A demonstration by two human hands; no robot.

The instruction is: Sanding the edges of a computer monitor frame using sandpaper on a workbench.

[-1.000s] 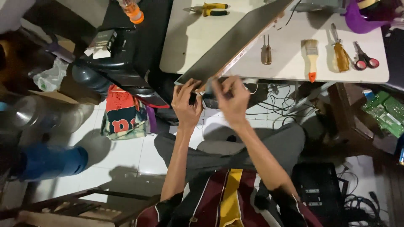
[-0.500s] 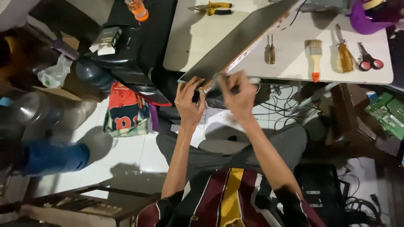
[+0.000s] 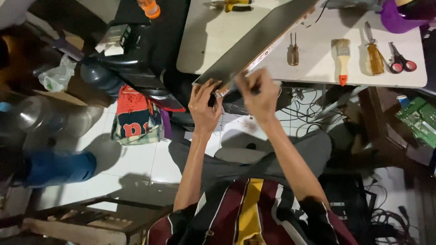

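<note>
A large flat grey panel point(image 3: 254, 45), like a screen lying face down, rests slanted on the white table point(image 3: 313, 63) and overhangs its near edge. My left hand point(image 3: 203, 105) grips the panel's near corner from below. My right hand point(image 3: 259, 93) is closed on the panel's near edge just to the right, fingers pinched at its light-coloured rim. What the right fingers pinch is too small to tell.
On the table lie a small screwdriver point(image 3: 293, 52), a paintbrush point(image 3: 342, 56), an orange-handled screwdriver point(image 3: 374, 54), red scissors point(image 3: 400, 61) and yellow pliers point(image 3: 234, 5). A purple container point(image 3: 399, 18) stands at the back right. Cables point(image 3: 299, 106) hang under the table; a patterned bag point(image 3: 135, 118) sits on the floor.
My hands stay on the panel's near end; the right hand has shifted slightly along the edge. The view has drifted a little.
</note>
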